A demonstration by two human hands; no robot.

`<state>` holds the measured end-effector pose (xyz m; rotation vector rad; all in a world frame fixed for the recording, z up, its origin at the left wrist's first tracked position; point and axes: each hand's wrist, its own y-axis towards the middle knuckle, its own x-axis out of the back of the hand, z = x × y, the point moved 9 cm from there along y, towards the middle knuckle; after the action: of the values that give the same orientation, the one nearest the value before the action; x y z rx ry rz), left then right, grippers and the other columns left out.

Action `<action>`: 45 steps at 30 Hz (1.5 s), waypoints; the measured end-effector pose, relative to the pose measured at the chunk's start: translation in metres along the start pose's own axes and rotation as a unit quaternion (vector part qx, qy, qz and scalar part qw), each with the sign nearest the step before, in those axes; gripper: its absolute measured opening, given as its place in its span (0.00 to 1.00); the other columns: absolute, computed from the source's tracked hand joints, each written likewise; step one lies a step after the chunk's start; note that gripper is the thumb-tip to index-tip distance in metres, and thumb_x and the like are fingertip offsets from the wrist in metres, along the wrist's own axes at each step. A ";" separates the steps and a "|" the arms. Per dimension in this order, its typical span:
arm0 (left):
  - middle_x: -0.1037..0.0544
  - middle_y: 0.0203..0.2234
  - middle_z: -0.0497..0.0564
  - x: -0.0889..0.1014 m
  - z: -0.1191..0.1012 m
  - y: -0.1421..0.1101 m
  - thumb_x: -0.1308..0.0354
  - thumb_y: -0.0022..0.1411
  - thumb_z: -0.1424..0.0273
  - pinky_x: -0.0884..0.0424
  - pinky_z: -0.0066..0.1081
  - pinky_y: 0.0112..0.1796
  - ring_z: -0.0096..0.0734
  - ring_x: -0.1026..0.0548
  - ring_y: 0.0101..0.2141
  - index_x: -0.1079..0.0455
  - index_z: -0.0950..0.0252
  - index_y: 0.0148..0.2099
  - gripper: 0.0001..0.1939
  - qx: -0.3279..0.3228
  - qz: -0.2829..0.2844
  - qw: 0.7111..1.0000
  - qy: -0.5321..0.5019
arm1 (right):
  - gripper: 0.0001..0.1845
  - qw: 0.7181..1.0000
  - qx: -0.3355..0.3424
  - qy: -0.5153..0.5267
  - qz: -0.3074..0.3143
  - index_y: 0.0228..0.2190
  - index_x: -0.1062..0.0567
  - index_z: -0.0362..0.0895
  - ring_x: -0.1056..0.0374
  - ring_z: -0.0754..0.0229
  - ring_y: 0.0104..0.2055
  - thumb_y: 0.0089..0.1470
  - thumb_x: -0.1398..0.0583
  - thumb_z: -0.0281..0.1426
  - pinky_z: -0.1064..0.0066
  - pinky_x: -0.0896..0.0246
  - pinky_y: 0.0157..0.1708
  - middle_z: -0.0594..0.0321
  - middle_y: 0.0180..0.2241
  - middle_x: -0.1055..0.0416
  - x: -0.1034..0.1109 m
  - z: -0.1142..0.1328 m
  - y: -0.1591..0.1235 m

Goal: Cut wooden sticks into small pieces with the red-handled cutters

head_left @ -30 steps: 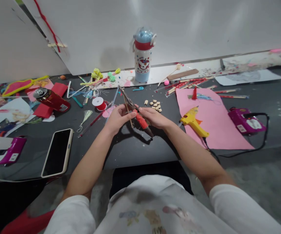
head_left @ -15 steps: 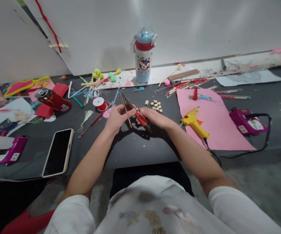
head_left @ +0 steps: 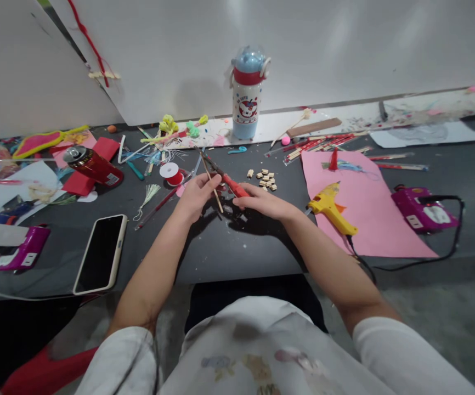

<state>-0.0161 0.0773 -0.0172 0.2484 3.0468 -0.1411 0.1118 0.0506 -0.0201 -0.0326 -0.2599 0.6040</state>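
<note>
My left hand (head_left: 197, 196) is closed in a pinch on a thin wooden stick (head_left: 218, 202), which slants down toward me over the table. In my right hand (head_left: 265, 201) are red-handled pliers (head_left: 235, 185), their dark jaws pointing to the far left, close beside the upper part of the stick. My fingers partly hide the handles, and I cannot tell whether the jaws touch the stick. Just beyond my right hand lie several small wooden pieces (head_left: 265, 179). A spool of red thread (head_left: 172, 174) stands beyond my left hand.
Right of my arm, a yellow glue gun (head_left: 331, 208) lies on a pink sheet (head_left: 377, 219). A bottle (head_left: 246, 112) stands at the back. At left are a red can (head_left: 93, 166) and a phone (head_left: 100, 255). A purple power strip (head_left: 423, 208) with a cord sits far right.
The pliers have turned so more of their red handle shows, and my right hand's grip has shifted back along it. The stick remains in my left hand. The view has shifted slightly.
</note>
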 end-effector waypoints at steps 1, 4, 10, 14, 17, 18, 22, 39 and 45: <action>0.23 0.27 0.50 0.002 0.002 0.000 0.38 0.52 0.54 0.30 0.27 0.33 0.27 0.26 0.29 0.27 0.65 0.35 0.18 0.016 -0.009 1.000 -0.006 | 0.19 1.000 -0.007 0.009 -0.005 0.38 0.33 0.44 0.41 0.62 0.32 0.50 0.42 0.44 0.69 0.48 0.32 0.66 0.29 0.37 0.001 -0.002 0.000; 0.25 0.23 0.49 0.011 0.003 0.000 0.42 0.56 0.58 0.33 0.24 0.26 0.23 0.28 0.23 0.28 0.65 0.34 0.14 0.053 -0.051 0.997 -0.009 | 0.19 1.000 -0.025 0.007 -0.016 0.37 0.33 0.44 0.40 0.62 0.32 0.49 0.41 0.44 0.68 0.47 0.32 0.65 0.29 0.36 0.004 -0.006 0.001; 0.24 0.29 0.52 0.025 -0.002 0.003 0.48 0.60 0.67 0.45 0.21 0.17 0.15 0.38 0.16 0.30 0.68 0.34 0.10 0.042 -0.092 0.995 0.008 | 0.21 0.999 -0.031 -0.032 -0.031 0.39 0.33 0.44 0.39 0.61 0.34 0.49 0.41 0.46 0.68 0.46 0.34 0.64 0.31 0.36 0.009 -0.012 0.004; 0.24 0.27 0.51 0.040 -0.007 0.004 0.49 0.61 0.65 0.45 0.22 0.18 0.16 0.42 0.15 0.29 0.67 0.36 0.11 0.000 -0.121 0.990 0.067 | 0.22 0.996 -0.014 -0.084 -0.032 0.42 0.33 0.44 0.39 0.61 0.35 0.50 0.43 0.46 0.68 0.45 0.36 0.63 0.34 0.35 0.008 -0.009 0.003; 0.24 0.28 0.50 0.047 -0.019 0.003 0.49 0.62 0.62 0.41 0.23 0.21 0.20 0.37 0.19 0.28 0.65 0.39 0.13 -0.058 -0.134 0.975 0.167 | 0.25 0.991 0.001 -0.131 -0.039 0.45 0.34 0.43 0.39 0.61 0.35 0.51 0.43 0.46 0.68 0.44 0.36 0.62 0.35 0.34 0.008 -0.001 0.000; 0.24 0.28 0.50 0.048 -0.023 0.002 0.49 0.62 0.61 0.39 0.24 0.23 0.22 0.35 0.21 0.28 0.64 0.39 0.13 -0.081 -0.138 0.967 0.197 | 0.26 0.987 -0.001 -0.153 -0.043 0.46 0.35 0.42 0.38 0.60 0.35 0.51 0.43 0.46 0.68 0.44 0.35 0.62 0.35 0.34 0.009 0.001 -0.002; 0.24 0.28 0.50 0.049 -0.033 0.000 0.51 0.63 0.60 0.34 0.26 0.30 0.27 0.30 0.28 0.28 0.64 0.40 0.15 -0.137 -0.142 0.947 0.255 | 0.30 0.977 0.013 -0.209 -0.052 0.49 0.37 0.41 0.38 0.59 0.34 0.50 0.43 0.48 0.68 0.43 0.35 0.60 0.34 0.33 0.008 0.009 -0.006; 0.25 0.26 0.48 0.048 -0.053 -0.009 0.49 0.62 0.62 0.34 0.28 0.34 0.29 0.28 0.29 0.27 0.63 0.39 0.13 -0.168 -0.150 0.934 0.278 | 0.28 0.977 0.040 -0.208 -0.032 0.47 0.38 0.42 0.40 0.60 0.32 0.53 0.45 0.49 0.68 0.45 0.33 0.62 0.32 0.36 0.006 0.015 -0.009; 0.25 0.25 0.48 0.052 -0.053 -0.008 0.50 0.62 0.64 0.34 0.28 0.34 0.29 0.28 0.29 0.27 0.63 0.39 0.13 -0.184 -0.160 0.926 0.288 | 0.29 0.978 0.039 -0.205 -0.026 0.47 0.38 0.41 0.40 0.60 0.33 0.53 0.45 0.49 0.69 0.45 0.33 0.61 0.33 0.36 0.005 0.015 -0.008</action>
<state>-0.0726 0.0824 0.0312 -0.2940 3.5699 0.5880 0.1166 0.0457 -0.0037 0.1755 -0.6357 0.5648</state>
